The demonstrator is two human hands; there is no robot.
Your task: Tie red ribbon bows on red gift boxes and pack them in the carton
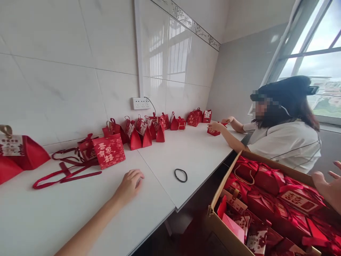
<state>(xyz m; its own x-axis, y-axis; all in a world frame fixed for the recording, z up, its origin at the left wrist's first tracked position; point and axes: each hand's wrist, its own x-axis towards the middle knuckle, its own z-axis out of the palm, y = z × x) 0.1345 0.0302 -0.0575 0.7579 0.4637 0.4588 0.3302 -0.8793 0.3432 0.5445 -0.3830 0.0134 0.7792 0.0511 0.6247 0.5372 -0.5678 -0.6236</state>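
My left hand (pixel 132 183) rests on the white table with its fingers loosely curled, and I see nothing held in it. Beyond it stands a red gift box (pixel 109 151) with white characters on its face. Red ribbons (pixel 66 172) lie on the table left of that box. At the right edge of the view, my right hand (pixel 329 186) is partly cut off, its fingers spread. It is over the side of a cardboard box (pixel 213 204) packed with red gift boxes (pixel 269 179), many tied with ribbon bows.
A black elastic loop (pixel 180 175) lies on the table (pixel 157 217). Several red gift bags (pixel 135 137) line the wall, below a power socket (pixel 141 103). At the far end a person (pixel 285 138) in a white top handles a small red box (pixel 214 131).
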